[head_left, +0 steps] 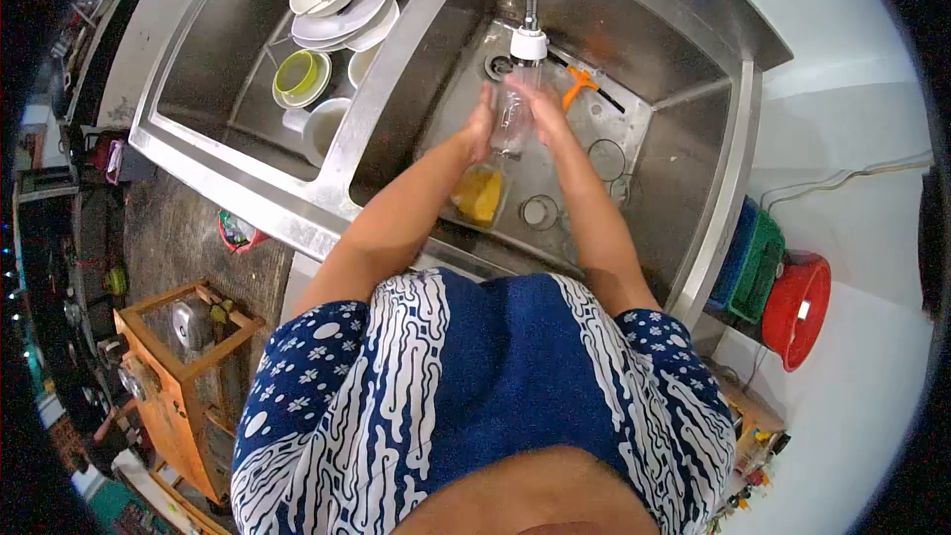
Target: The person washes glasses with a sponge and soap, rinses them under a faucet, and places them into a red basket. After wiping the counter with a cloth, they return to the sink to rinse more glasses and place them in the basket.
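Note:
Both my hands are in the right sink basin under the white tap head (529,44), where water runs down. My left hand (479,125) has its fingers stretched out on the left side of the stream. My right hand (541,109) is on the other side, fingers extended and apart from the left. Between them is a clear, shiny shape that may be water or a glass; I cannot tell which. A container with a yellow sponge (479,195) lies below my left hand. Clear glasses (539,212) stand on the basin floor, and an orange-handled squeegee (581,85) lies at the back.
White plates and bowls (342,15), a green cup (296,73) and a white mug (324,129) sit in the left basin, beyond the metal divider (369,104). Green (761,263) and red baskets (798,312) are at the right. A wooden stand (163,401) is lower left.

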`<action>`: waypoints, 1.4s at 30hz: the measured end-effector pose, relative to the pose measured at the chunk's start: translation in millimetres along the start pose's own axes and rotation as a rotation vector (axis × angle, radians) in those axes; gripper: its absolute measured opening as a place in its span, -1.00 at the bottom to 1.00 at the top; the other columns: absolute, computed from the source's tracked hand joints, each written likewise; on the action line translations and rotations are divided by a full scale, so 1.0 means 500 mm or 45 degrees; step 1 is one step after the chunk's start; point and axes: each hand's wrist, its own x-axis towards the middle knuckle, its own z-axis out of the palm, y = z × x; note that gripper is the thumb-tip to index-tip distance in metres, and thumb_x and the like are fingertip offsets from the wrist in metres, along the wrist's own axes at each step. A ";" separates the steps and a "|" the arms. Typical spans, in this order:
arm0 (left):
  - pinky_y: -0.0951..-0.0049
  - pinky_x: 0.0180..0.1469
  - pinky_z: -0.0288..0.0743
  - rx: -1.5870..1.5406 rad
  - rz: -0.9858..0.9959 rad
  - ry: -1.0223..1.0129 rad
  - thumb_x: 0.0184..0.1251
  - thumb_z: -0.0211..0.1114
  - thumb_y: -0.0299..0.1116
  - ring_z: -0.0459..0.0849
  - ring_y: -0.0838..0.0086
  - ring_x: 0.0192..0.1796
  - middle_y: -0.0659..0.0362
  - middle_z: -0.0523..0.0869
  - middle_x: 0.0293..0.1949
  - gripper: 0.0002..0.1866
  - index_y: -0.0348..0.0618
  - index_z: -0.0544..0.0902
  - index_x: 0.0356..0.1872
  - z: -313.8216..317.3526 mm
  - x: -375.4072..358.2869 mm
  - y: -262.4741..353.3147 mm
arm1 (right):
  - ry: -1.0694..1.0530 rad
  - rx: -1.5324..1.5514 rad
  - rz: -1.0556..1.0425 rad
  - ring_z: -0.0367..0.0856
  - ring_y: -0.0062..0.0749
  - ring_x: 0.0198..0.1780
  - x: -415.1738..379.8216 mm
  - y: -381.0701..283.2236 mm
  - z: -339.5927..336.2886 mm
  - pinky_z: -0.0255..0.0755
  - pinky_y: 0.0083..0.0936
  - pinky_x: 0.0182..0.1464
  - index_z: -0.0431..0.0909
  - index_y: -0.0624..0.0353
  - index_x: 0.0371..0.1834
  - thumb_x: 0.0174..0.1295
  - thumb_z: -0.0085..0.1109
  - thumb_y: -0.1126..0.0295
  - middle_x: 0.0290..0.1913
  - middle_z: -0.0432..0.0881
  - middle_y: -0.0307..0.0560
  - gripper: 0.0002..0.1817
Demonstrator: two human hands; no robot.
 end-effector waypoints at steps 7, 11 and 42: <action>0.14 -0.24 0.33 -0.080 -0.295 -0.244 -0.09 -0.54 0.41 0.52 0.18 -0.40 -0.01 0.53 -0.39 -0.12 -0.15 0.35 -0.08 -0.007 -0.024 0.011 | -0.106 0.429 0.269 0.41 -0.28 -0.12 -0.034 -0.007 -0.006 0.26 -0.35 -0.05 0.30 0.23 -0.07 -0.10 0.07 -0.02 -0.16 0.45 -0.05 -0.38; 0.18 -0.28 0.39 -0.200 -0.410 -0.461 -0.24 -0.49 0.51 0.52 0.21 -0.37 0.02 0.54 -0.35 -0.04 -0.14 0.39 -0.12 0.008 -0.026 0.005 | -0.413 0.820 0.389 0.42 -0.26 -0.14 -0.020 0.003 -0.033 0.27 -0.33 -0.06 0.30 0.21 -0.08 -0.08 0.06 0.02 -0.16 0.45 -0.04 -0.43; 0.17 -0.08 0.28 0.071 0.018 -0.134 -0.21 -0.44 0.49 0.39 0.23 -0.04 -0.03 0.39 -0.05 -0.03 -0.14 0.23 0.07 0.046 -0.039 0.012 | -0.138 0.649 0.310 0.42 -0.40 -0.20 -0.042 -0.035 -0.015 0.29 -0.42 -0.13 0.34 0.14 -0.12 -0.05 0.04 0.01 -0.22 0.45 -0.15 -0.49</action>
